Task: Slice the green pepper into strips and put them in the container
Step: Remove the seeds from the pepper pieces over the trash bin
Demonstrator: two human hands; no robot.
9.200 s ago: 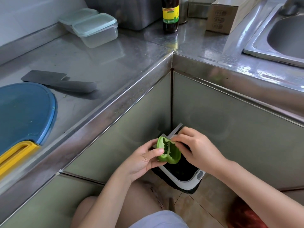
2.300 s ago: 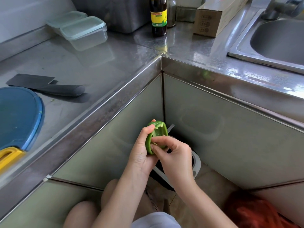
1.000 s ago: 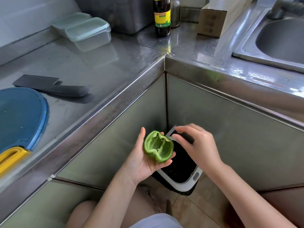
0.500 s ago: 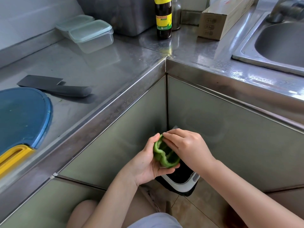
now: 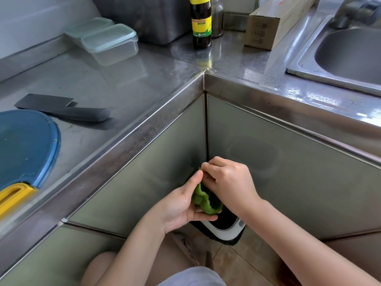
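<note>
Green pepper (image 5: 203, 201) gripped by left hand (image 5: 177, 207), right hand (image 5: 228, 180) pinching inside it, seemingly coring; next, the knife (image 5: 64, 108) lying up-left

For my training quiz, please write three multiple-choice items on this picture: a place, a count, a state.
1. Where does the knife lie? A beside the blue board; B in the sink; C on the floor.
2. How many lidded boxes stand on the counter? A one; B two; C four.
3. The pepper is: A in strips; B hollow, held in hand; C on the board.
A: it lies by the board's edge. B: two stand together. B: the left hand holds it, open and hollow.
</note>
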